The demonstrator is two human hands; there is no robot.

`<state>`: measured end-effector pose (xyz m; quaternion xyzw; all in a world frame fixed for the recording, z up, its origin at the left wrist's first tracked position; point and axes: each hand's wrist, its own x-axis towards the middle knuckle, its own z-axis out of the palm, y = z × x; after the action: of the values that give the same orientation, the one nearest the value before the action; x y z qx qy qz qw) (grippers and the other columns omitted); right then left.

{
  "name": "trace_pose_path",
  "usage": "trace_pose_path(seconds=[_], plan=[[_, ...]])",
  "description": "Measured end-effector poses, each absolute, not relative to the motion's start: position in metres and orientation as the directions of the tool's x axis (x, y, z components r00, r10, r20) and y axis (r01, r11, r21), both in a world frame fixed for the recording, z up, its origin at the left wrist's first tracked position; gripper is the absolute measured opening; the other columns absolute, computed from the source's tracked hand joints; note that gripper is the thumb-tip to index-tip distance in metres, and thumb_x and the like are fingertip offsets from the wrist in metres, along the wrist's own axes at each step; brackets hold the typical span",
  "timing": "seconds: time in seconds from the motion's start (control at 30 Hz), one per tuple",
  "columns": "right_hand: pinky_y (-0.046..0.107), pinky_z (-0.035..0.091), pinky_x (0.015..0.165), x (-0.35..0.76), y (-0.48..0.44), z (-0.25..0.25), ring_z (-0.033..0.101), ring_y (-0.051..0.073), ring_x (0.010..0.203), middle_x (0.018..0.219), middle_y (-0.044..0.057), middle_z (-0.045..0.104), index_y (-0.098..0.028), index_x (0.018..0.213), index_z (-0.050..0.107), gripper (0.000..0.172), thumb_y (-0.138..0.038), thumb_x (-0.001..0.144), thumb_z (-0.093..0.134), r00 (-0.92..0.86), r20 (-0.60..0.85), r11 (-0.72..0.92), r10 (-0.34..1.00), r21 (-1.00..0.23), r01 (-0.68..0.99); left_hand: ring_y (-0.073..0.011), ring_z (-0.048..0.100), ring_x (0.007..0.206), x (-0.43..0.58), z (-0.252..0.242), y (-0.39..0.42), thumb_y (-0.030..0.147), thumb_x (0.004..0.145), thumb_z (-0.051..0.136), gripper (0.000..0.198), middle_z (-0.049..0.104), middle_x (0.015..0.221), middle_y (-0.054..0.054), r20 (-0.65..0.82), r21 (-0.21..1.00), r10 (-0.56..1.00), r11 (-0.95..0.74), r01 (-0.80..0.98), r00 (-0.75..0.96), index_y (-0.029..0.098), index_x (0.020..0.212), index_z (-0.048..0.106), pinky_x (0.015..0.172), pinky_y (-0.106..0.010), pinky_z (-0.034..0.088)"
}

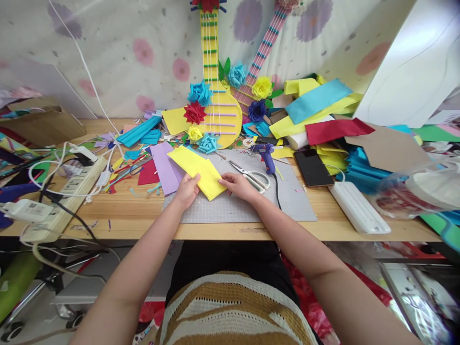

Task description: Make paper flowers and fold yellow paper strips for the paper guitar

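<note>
Both my hands hold a folded piece of yellow crepe paper above the grey cutting mat. My left hand pinches its lower left edge. At its right end, the fingers of my right hand are closed on a corner. Grey-handled scissors lie on the mat just beyond my right hand, blades pointing away to the left. A purple glue gun rests behind them, its black cord running toward me. Lilac paper lies left of the yellow paper.
A yellow paper guitar with paper flowers leans at the back, a pink one beside it. A phone and white power strip are at right, below piled coloured paper. Another power strip with tangled cables sits left.
</note>
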<state>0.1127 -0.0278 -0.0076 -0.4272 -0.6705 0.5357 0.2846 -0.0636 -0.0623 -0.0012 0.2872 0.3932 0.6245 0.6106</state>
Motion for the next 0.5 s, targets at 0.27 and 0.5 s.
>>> trace_pose_path(seconds=[0.27,0.5], plan=[[0.022,0.036,0.055,0.1067,-0.0197,-0.0120,0.051,0.010,0.061,0.069,-0.002,0.060,-0.017,0.082,0.058,0.039,-0.052,0.065,0.063,-0.474,-0.053,0.014,0.879,-0.990,0.137,-0.0242,0.053,0.117,-0.0615,-0.0063,-0.0651,0.026,0.062,0.075,0.043,0.067,0.111,-0.005,-0.060,0.899,0.998,0.057,-0.434,0.007,0.020,0.102,0.059,0.101,-0.040,0.041],[0.022,0.027,0.047,0.1068,-0.0225,-0.0091,0.041,0.008,0.050,0.055,-0.006,0.049,-0.018,0.077,0.056,0.041,-0.053,0.059,0.067,-0.412,-0.082,0.030,0.908,-0.966,0.258,-0.0245,0.054,0.116,-0.0622,-0.0084,-0.0626,0.026,0.066,0.072,0.047,0.066,0.112,-0.006,-0.048,0.898,0.997,0.015,-0.440,-0.063,0.021,0.110,0.054,0.100,-0.042,0.041]])
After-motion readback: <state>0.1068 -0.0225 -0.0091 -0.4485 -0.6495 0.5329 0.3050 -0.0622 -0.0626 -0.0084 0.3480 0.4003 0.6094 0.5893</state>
